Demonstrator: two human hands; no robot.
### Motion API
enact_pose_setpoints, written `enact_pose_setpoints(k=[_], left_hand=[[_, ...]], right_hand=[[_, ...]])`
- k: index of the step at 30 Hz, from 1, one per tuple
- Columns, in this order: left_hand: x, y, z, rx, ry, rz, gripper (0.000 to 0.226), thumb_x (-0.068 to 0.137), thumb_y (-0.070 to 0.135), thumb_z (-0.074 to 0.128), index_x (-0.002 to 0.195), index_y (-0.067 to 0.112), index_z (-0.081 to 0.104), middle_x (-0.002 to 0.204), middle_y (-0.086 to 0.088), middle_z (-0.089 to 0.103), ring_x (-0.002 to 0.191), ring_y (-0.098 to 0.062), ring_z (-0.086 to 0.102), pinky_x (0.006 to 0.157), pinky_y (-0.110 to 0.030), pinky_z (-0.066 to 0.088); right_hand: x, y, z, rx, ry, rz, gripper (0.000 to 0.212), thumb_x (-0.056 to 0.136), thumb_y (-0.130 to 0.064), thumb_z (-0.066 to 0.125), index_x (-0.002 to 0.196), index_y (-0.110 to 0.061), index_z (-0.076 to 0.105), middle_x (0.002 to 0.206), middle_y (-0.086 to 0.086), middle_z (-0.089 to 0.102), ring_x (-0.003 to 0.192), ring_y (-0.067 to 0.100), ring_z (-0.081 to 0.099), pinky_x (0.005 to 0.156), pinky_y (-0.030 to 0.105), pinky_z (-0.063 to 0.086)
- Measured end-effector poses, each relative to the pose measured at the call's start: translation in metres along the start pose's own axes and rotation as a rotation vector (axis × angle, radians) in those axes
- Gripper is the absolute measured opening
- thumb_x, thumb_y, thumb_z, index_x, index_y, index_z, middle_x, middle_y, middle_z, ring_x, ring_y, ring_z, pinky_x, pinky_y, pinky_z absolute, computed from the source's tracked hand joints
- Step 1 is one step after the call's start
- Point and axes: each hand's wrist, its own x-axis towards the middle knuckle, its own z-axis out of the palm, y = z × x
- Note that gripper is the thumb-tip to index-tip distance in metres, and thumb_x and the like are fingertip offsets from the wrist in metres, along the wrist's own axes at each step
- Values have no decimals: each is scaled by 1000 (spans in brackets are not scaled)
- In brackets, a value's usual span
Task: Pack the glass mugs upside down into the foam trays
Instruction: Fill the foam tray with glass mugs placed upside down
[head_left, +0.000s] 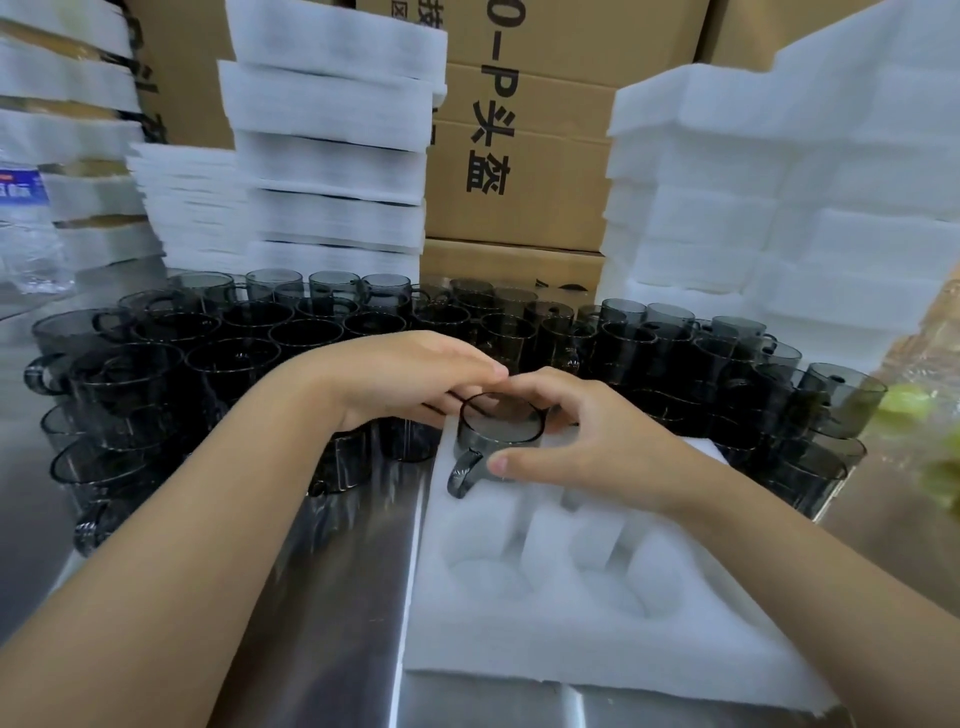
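The right hand (587, 441) holds a dark glass mug (498, 421) in a narrow grip, its thumb against the side by the handle and its fingers curved round the far rim. The mug sits in the far-left pocket of a white foam tray (597, 639), handle pointing toward the camera. The left hand (405, 374) reaches in from the left, palm down and fingers nearly straight and together, their tips at the mug's far-left edge. Both forearms stretch in from the bottom corners and cross a steel table (337, 571).

The tray's near pockets lie open, while the right wrist covers its far-right part. Behind the hands crowd rows of loose mugs (234, 353), blurred at the edges. Farther back stand stacks of foam (332, 156), cardboard boxes (519, 156) and, cut off at left, a water bottle (26, 223). A green blur at the right edge is hard to make out.
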Motion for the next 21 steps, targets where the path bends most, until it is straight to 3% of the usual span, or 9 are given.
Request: enact_pose_setpoints(k=[4, 8, 10, 12, 15, 19, 21], left_hand=[[-6, -1, -7, 125, -168, 27, 57, 72, 44, 74, 125, 33, 56, 115, 12, 69, 110, -2, 61, 104, -32, 43], [-8, -3, -11, 141, -226, 53, 49, 77, 32, 76, 124, 29, 59, 117, 7, 69, 112, -7, 62, 107, -35, 40], [-9, -4, -14, 172, -231, 49, 45, 78, 34, 74, 122, 27, 63, 117, 8, 69, 113, -7, 61, 108, -36, 39], [-11, -4, -16, 207, -242, 45, 39, 76, 36, 71, 114, 26, 69, 114, 7, 70, 113, -10, 61, 109, -38, 39], [-12, -4, -17, 208, -240, 46, 36, 76, 33, 73, 111, 24, 71, 111, 6, 71, 110, -10, 63, 108, -37, 40], [-11, -4, -15, 208, -212, 32, 35, 77, 23, 77, 112, 23, 70, 110, 7, 72, 108, -8, 64, 106, -35, 42], [-11, -4, -13, 226, -208, 26, 39, 75, 24, 78, 113, 25, 69, 110, 11, 71, 107, -5, 64, 105, -34, 43]], right_hand=[[1, 1, 2, -12, -61, 16, 44, 70, -40, 80, 106, -51, 59, 110, -19, 54, 98, -6, 54, 68, 11, 50], [2, 3, -2, 11, -86, 41, 44, 72, -54, 73, 114, -50, 60, 111, -19, 55, 100, -5, 55, 76, 14, 47], [2, 3, -3, 7, -86, 41, 29, 77, -60, 63, 105, -59, 59, 112, -17, 56, 100, -1, 55, 86, 18, 46], [2, 3, -3, 10, -94, 25, 16, 83, -53, 62, 96, -62, 59, 114, -11, 56, 98, 1, 56, 83, 20, 49], [1, 4, -3, 66, -107, 26, 20, 82, -45, 66, 93, -61, 60, 113, -7, 54, 89, -1, 58, 65, 18, 54], [0, 7, -3, 98, -133, 49, 37, 79, -43, 70, 115, -47, 61, 107, -20, 51, 86, -11, 56, 59, 15, 52], [0, 7, -2, 110, -148, 73, 39, 78, -42, 72, 115, -46, 62, 109, -22, 50, 92, -11, 55, 56, 15, 52]])
